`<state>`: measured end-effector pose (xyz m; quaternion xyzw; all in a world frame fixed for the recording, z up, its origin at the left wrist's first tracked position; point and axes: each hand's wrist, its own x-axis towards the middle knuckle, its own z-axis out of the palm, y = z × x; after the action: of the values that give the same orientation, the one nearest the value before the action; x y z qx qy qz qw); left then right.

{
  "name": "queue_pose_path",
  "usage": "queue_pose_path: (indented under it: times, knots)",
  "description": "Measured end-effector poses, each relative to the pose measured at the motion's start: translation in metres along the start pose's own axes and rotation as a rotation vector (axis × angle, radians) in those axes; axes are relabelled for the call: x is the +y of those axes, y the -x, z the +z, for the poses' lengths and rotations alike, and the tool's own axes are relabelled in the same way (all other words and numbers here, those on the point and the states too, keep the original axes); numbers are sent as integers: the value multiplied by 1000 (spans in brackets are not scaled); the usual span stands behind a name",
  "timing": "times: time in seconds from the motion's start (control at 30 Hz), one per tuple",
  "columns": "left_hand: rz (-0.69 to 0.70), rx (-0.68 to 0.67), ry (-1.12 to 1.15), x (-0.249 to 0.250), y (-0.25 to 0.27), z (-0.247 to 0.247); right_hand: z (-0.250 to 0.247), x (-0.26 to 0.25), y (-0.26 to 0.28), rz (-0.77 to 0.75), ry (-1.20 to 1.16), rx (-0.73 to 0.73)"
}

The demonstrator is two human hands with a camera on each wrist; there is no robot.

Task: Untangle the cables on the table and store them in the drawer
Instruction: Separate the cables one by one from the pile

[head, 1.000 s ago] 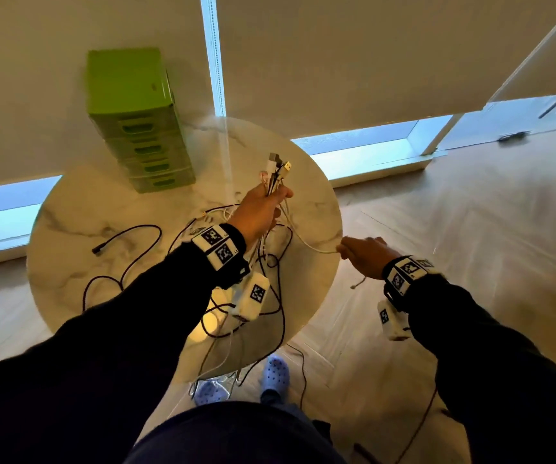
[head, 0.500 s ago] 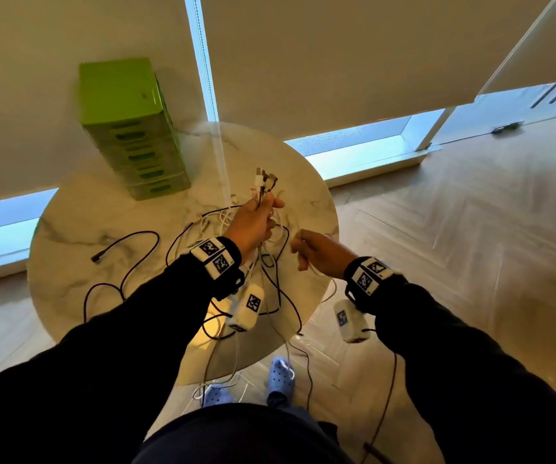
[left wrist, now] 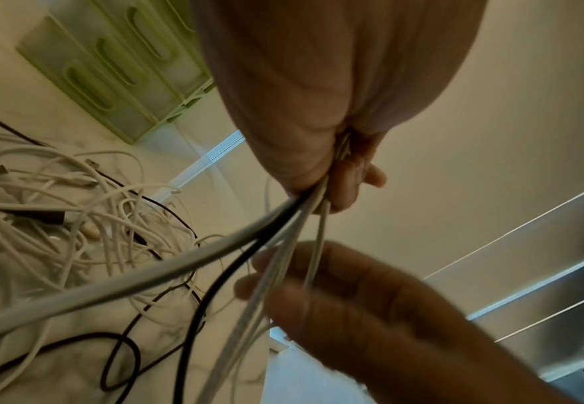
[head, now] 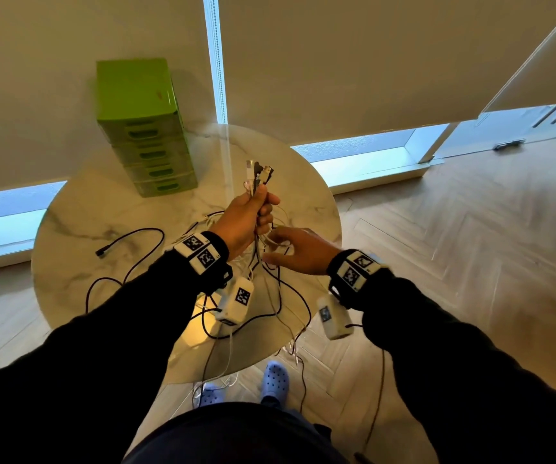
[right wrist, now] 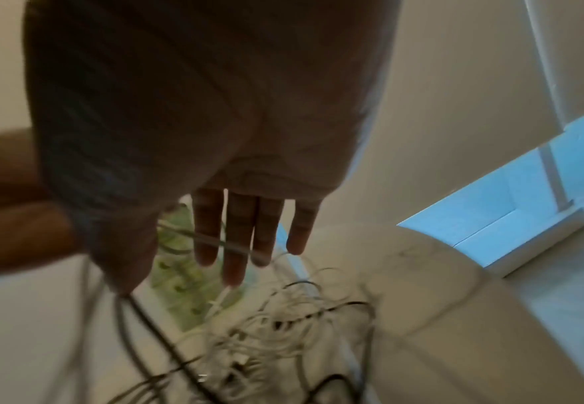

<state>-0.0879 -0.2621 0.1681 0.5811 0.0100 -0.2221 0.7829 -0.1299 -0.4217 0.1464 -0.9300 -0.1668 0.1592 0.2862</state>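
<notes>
Pale blinds hang behind the round marble tabletop (head: pixel 79 236), where a green drawer unit (head: pixel 142 128) stands at the far edge. My left hand (head: pixel 243 219) clamps a bundle of cables (head: pixel 257 182) upright, plugs pointing up, strands trailing down into the tangle. My right hand (head: pixel 300 249) is spread, fingers (right wrist: pixel 235 246) brushing one white strand. Blur hides the tangle's detail.

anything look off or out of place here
Yes. Several cables trail over the near edge of the round table and dangle to the floor beside the feet, where they could snag. The rest lie in a tangled heap on the tabletop. The green drawer unit stands upright, its drawers shut.
</notes>
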Motion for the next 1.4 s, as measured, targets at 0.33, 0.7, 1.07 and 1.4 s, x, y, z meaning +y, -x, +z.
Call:
queue_pose_path:
  times: [0.33, 0.7, 1.07, 1.4]
  knots:
    - [-2, 82, -18, 2, 1, -18, -18, 13, 4, -47, -40, 226]
    - [96, 209, -239, 3, -7, -22, -26, 39, 9, 241, -25, 90]
    - [-53, -143, 43, 31, 7, 21, -26, 2, 11, 134, -266, -205]
    - [-137, -260, 61, 59, 18, 30, -43, 10, 9, 288, -291, -198]
